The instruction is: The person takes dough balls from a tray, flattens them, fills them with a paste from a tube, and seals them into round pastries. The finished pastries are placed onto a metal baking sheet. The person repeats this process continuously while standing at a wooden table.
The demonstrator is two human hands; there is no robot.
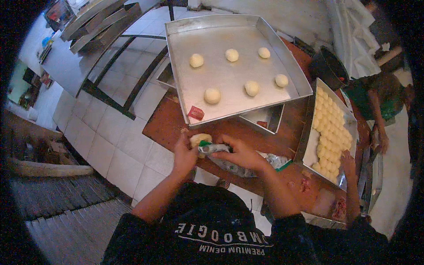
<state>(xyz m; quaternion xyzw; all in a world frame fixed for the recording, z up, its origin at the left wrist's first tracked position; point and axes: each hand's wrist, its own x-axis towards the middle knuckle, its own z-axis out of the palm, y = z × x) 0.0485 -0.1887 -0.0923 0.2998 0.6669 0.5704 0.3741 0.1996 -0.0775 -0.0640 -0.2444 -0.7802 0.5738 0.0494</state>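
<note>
My left hand (185,150) holds a piece of pale dough (200,139) over the near edge of the brown table (159,124). In my right hand (240,150) is a clear plastic packet with a green edge (213,147), its green end against the dough. Whatever the packet holds is hard to make out. Just beyond my hands sits a large square metal tray (185,39). Several round dough balls (212,96) are spaced apart in it, and a small red printed packet (196,113) lies in its near left corner.
Under the large tray a smaller metal pan (265,116) sticks out. A plastic bag with green trim (276,161) lies beside my right forearm. At right, a co-worker's hand (347,162) touches a tray of packed dough balls (326,132); another person's hand (381,139) is farther right.
</note>
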